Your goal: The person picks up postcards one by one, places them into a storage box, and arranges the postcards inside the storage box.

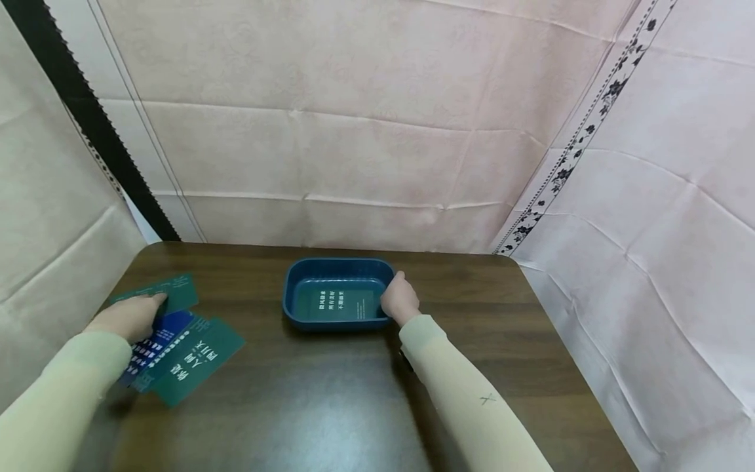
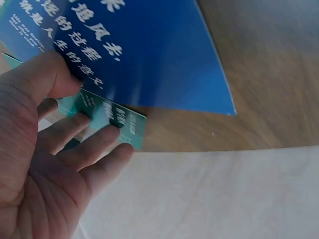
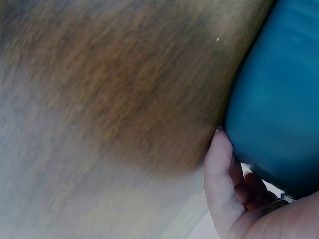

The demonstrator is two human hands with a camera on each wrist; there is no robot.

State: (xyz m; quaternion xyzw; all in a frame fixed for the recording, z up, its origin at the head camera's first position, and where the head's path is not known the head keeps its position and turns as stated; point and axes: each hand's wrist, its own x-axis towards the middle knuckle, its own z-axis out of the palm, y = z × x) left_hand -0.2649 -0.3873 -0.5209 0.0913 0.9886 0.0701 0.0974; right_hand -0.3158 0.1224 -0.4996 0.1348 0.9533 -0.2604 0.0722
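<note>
My left hand [image 1: 131,316] is over a fanned group of printed cards at the table's left. Its thumb overlaps the edge of a blue card [image 2: 159,55] with white writing, and its spread, slightly bent fingers touch a green card [image 2: 135,132] beyond. Another green card [image 1: 203,364] with white characters lies partly over the blue one. My right hand [image 1: 401,300] grips the right rim of a dark blue rectangular tray [image 1: 339,263], thumb against the outer wall in the right wrist view. Inside the tray a green card [image 1: 307,307] lies flat, its white writing facing up.
The brown wooden table [image 1: 277,406] has rounded back corners. Creased pale cloth [image 1: 330,151] hangs behind it and along both sides. A dark strip [image 1: 100,118] runs down the left corner, and a black floral border [image 1: 563,174] down the right.
</note>
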